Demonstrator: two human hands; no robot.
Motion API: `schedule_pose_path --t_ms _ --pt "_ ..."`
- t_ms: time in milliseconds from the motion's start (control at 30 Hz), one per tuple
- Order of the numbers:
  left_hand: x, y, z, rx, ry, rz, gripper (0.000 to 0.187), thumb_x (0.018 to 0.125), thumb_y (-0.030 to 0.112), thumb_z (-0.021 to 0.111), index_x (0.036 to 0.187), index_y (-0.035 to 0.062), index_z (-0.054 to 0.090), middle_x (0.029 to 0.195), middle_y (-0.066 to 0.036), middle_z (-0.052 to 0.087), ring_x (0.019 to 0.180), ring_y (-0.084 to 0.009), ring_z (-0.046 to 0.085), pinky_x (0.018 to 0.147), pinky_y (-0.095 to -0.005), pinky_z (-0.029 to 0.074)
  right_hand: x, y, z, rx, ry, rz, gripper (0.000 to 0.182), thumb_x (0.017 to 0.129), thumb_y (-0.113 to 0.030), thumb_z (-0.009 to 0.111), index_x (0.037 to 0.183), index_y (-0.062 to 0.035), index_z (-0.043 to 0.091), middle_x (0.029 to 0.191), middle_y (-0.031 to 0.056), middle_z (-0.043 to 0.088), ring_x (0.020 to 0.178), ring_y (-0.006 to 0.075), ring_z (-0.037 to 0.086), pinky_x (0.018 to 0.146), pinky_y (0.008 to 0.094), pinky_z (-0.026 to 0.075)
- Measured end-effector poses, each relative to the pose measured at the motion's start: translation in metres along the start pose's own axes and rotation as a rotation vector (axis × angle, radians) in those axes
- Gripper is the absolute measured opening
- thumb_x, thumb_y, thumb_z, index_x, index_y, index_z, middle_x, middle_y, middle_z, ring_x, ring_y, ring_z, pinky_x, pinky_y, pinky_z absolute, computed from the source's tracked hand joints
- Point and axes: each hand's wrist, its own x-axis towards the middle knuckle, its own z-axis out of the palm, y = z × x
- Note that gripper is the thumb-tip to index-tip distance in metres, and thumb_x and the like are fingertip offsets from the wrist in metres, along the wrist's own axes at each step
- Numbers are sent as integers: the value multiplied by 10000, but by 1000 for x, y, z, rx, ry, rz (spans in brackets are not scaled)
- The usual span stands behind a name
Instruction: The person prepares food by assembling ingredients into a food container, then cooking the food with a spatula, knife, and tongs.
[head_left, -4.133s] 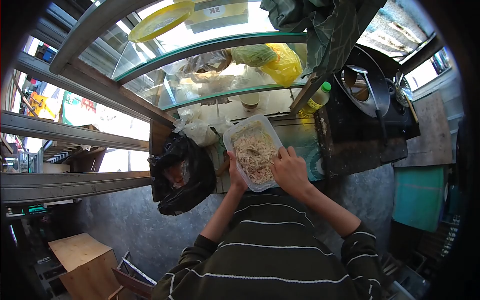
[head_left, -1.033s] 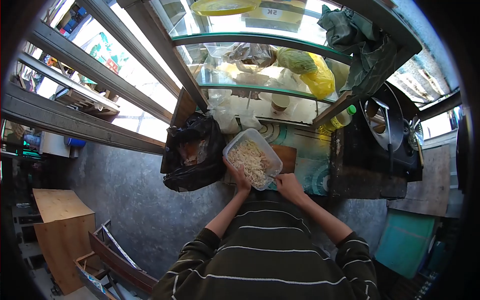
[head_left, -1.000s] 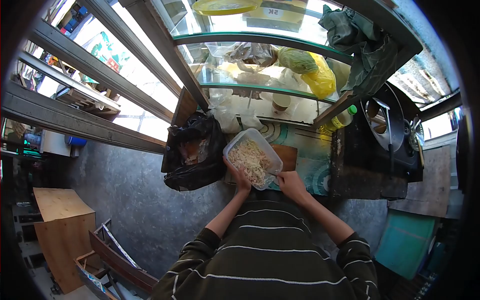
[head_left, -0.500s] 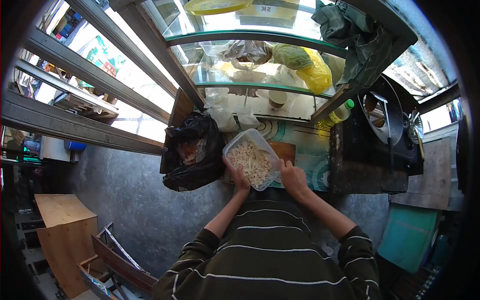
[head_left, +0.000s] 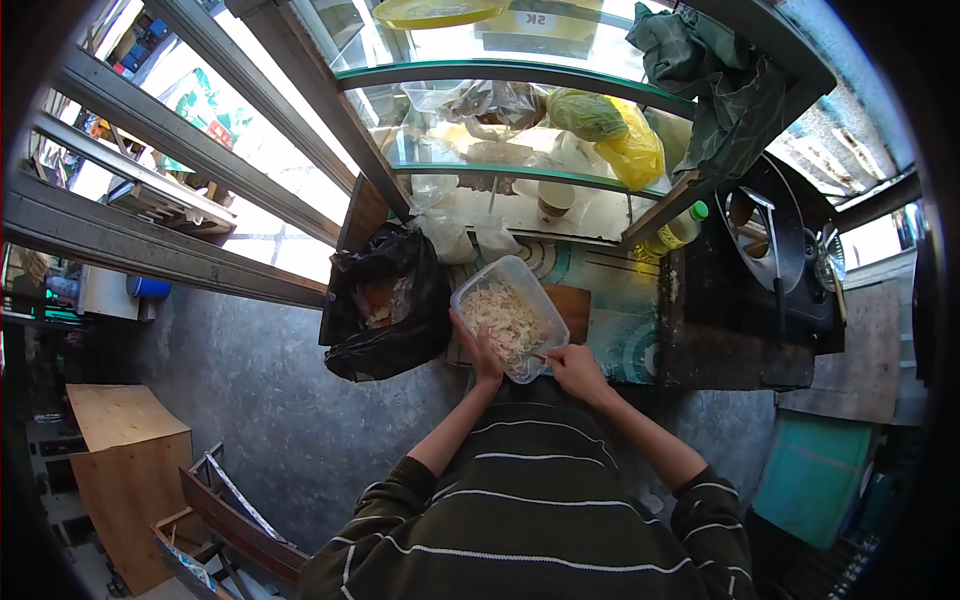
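A clear plastic container [head_left: 555, 312] filled with pale shredded food [head_left: 505, 318] is tilted in front of my body, above the front edge of the counter. My left hand [head_left: 482, 352] grips its lower left side, fingers against the wall. At its lower right corner my right hand [head_left: 577, 370] is closed around a thin handle [head_left: 541, 357] that reaches in over the food; the far end of the handle is hidden in the food. Behind the container, a brown board [head_left: 572, 312] lies on the counter.
A black plastic bag [head_left: 390, 350] stands open at left. Beyond are a paper cup [head_left: 555, 198], a green-capped bottle [head_left: 680, 232] and glass shelves [head_left: 520, 170] with a yellow bag [head_left: 635, 145]. A wok [head_left: 765, 235] with utensils sits on the stove at right.
The container has shifted slightly to the right. My right hand has moved a little lower and left, and the handle in it now shows over the food.
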Motion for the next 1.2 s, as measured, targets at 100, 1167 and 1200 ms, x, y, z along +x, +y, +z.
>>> schedule_pose_path --t_ms 100,1167,1200 --pt "1 -17 -7 -262 -55 -59 660 867 228 405 1391 -1 75 1433 -184 104 1325 -268 128 1067 -352 87 2 -17 -14 -194 157 -84 198 762 -90 512 899 -11 631 759 194 612 708 356 606 600 419 472" --pt "11 26 -5 -542 -281 -255 565 905 413 403 1293 18 295 1251 -150 415 1133 -256 452 956 -376 375 16 -14 -37 -720 331 -403 364 756 -47 492 1118 -33 521 689 113 506 514 263 582 432 381 463" --pt "11 25 -5 -536 -285 -257 565 905 413 403 1293 18 295 1251 -150 415 1133 -256 452 956 -376 375 18 -13 -36 -714 333 -399 364 756 -47 492 1118 -33 521 689 113 506 514 263 582 432 381 463"
